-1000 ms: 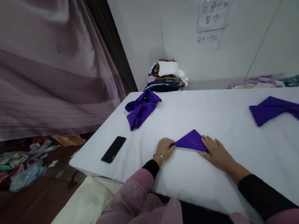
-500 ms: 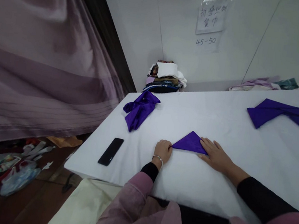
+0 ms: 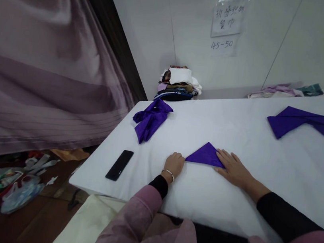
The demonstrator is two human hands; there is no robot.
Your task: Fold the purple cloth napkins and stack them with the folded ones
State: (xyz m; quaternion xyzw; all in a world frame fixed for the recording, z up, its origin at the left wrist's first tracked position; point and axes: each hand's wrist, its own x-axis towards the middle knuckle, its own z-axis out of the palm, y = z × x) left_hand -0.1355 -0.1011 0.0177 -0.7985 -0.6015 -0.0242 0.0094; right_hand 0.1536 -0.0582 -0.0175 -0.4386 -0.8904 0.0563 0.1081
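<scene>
A purple cloth napkin [image 3: 206, 155], folded into a flat triangle, lies on the white-covered table [image 3: 142, 175] in front of me. Its peak points away from me and its long edge faces me. My left hand [image 3: 174, 164], with a bracelet at the wrist, has its fingers curled in at the triangle's left corner; the fingertips are hidden. Resting flat over the right corner is my right hand [image 3: 232, 167], its fingers stretched out and covering that end of the napkin.
A crumpled purple cloth [image 3: 151, 120] and a black phone [image 3: 119, 165] lie to the left. At the right lies another purple cloth [image 3: 307, 119]. A pile of folded fabrics [image 3: 179, 84] stands by the wall, below a handwritten sign [image 3: 228, 20]. A curtain [image 3: 46, 61] hangs at left.
My left hand has shifted slightly left and its wrist has turned a little. The right hand and the napkin stay practically where they were.
</scene>
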